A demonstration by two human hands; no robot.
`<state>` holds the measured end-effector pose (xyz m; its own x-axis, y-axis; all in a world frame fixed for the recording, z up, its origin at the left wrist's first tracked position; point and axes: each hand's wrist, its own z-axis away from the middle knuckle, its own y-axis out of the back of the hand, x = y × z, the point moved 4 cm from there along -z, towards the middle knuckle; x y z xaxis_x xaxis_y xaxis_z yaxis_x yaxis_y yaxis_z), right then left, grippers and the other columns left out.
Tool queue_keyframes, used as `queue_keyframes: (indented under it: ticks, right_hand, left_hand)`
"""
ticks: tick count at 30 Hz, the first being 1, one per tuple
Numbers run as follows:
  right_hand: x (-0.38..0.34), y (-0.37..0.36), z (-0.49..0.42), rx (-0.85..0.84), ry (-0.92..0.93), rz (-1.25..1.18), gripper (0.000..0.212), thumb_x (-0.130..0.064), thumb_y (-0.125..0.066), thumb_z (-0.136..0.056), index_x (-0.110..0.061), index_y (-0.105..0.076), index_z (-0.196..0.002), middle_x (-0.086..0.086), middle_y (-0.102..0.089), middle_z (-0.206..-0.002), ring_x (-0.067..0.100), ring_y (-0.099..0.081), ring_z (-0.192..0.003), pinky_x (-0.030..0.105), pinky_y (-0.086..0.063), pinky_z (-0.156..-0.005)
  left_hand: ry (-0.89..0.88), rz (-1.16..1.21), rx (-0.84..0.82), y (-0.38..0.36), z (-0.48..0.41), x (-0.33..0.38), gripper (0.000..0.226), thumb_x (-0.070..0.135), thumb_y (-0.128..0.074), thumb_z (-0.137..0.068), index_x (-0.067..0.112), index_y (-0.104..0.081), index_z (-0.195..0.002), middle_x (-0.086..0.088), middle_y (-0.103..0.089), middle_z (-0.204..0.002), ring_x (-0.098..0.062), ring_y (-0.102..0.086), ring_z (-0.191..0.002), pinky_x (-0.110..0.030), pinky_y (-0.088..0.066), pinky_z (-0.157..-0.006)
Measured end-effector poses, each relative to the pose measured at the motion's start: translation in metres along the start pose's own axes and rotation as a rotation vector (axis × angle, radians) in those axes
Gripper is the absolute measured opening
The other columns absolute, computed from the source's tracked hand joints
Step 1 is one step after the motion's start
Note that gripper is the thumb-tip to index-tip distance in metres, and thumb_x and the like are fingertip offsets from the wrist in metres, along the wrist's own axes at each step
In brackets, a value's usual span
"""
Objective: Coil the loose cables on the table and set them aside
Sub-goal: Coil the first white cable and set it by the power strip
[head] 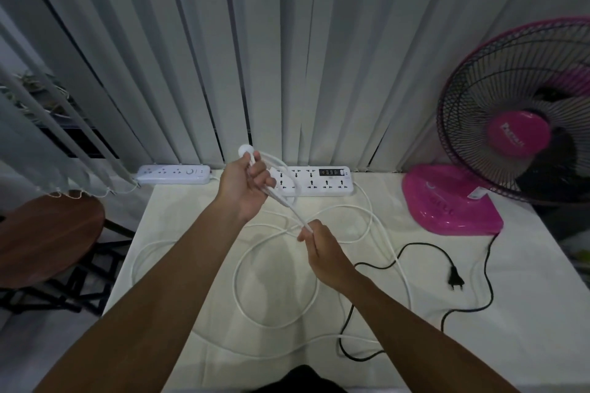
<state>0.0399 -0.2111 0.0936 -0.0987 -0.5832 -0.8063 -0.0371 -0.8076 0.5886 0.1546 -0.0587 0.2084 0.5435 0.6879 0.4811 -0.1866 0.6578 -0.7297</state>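
A long white cable (242, 268) lies in loose loops across the white table (526, 313). It runs from a large white power strip (322, 183) at the back. My left hand (245, 188) is raised above the table and grips the cable's white plug end, with folded strands hanging from it. My right hand (319, 244) pinches the same cable lower down, near the table's middle. A black cable (415, 247) with a black plug (455, 279) snakes over the right half of the table from the pink fan.
A pink fan (510, 137) stands at the back right on its pink base (447, 204). A smaller white power strip (174, 174) sits at the back left corner. Vertical blinds hang behind. A round brown stool (48, 233) stands left of the table.
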Motion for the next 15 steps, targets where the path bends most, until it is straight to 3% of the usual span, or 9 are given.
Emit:
queue_keyframes:
  ticks: [2, 7, 12, 15]
  right_hand:
    - [0.006, -0.004, -0.005, -0.026, -0.034, -0.013, 0.019, -0.026, -0.038, -0.106, -0.019, -0.056, -0.104, -0.012, -0.055, -0.087, -0.001, -0.053, -0.079, 0.010, -0.037, -0.066]
    - [0.012, -0.004, -0.027, -0.024, -0.072, -0.071, 0.015, -0.030, -0.047, -0.104, -0.022, -0.055, -0.095, -0.013, -0.056, -0.075, -0.002, -0.050, -0.065, 0.012, -0.038, -0.060]
    - [0.010, -0.001, -0.055, 0.066, -0.144, -0.159, 0.008, -0.029, -0.069, -0.093, -0.032, -0.064, -0.087, -0.016, -0.068, -0.083, -0.014, -0.059, -0.077, 0.002, -0.040, -0.067]
    - [0.011, 0.000, -0.070, 0.139, -0.233, -0.239, 0.017, -0.033, -0.081, -0.081, -0.029, -0.070, -0.093, -0.013, -0.072, -0.085, -0.008, -0.066, -0.084, 0.005, -0.045, -0.074]
  left_hand:
    - [0.001, -0.023, -0.031, -0.002, -0.001, 0.008, 0.033, 0.026, -0.036, -0.104, 0.017, -0.055, -0.079, 0.007, -0.027, -0.048, -0.010, -0.021, -0.037, -0.021, -0.029, -0.041]
    - [0.005, -0.080, -0.106, -0.004, -0.002, 0.030, 0.033, 0.024, -0.035, -0.103, 0.015, -0.055, -0.078, 0.008, -0.027, -0.045, -0.008, -0.020, -0.035, -0.021, -0.021, -0.038]
    - [0.000, -0.215, -0.158, 0.001, -0.006, 0.055, 0.031, 0.024, -0.039, -0.099, 0.015, -0.059, -0.078, 0.008, -0.026, -0.042, -0.007, -0.019, -0.030, -0.022, -0.022, -0.034]
    - [-0.014, -0.342, -0.167, 0.009, -0.011, 0.068, 0.030, 0.027, -0.043, -0.097, 0.013, -0.065, -0.082, 0.006, -0.024, -0.039, -0.008, -0.017, -0.029, -0.021, -0.018, -0.034]
